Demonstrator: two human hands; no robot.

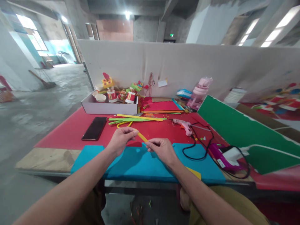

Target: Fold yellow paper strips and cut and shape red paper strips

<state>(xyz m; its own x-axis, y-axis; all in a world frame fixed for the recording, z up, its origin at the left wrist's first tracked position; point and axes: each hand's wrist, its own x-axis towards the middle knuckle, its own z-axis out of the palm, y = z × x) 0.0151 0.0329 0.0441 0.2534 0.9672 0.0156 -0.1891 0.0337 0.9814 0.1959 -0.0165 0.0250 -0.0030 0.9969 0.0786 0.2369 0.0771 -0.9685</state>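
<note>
A yellow strip [142, 137] is stretched between my two hands above the table's front part. My left hand [122, 139] pinches its upper left end, and my right hand [161, 149] pinches its lower right end. Just behind my left hand a yellow loop [122, 124] lies by a pile of green strips [128, 119] and a yellow strip [140, 117] on the red sheet [67, 131]. Below both hands is a blue sheet [138, 164].
Left of my hands lies a black phone [94, 128]. A white box [110, 108] holds paper-cup figures. To the right are a pink glue gun [185, 126] with a black cable, a purple power strip [225, 159] and a green board [241, 134].
</note>
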